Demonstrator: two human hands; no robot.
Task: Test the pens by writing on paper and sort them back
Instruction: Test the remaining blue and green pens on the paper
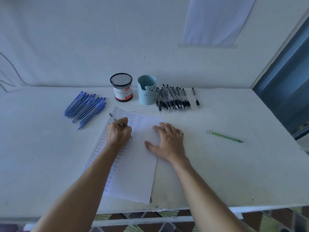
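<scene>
Home study corner: white table [234,173], bare wall [83,47], mesh pen cup [121,87], tiled floor [275,220].

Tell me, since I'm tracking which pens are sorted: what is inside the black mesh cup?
No pen rises above the rim of the black mesh cup, and its upper mesh looks empty. The label band hides the bottom.

One black mesh pen cup [121,87] and one teal bear cup [146,92] at upper centre. One sheet of paper [133,173], one clear pen [116,121] over it. One green pen [224,136] at right, one lone black pen [197,103]. Blue pens [85,109] and black pens [172,100]: roughly a dozen per heap, overlapping too much to count exactly.
</scene>
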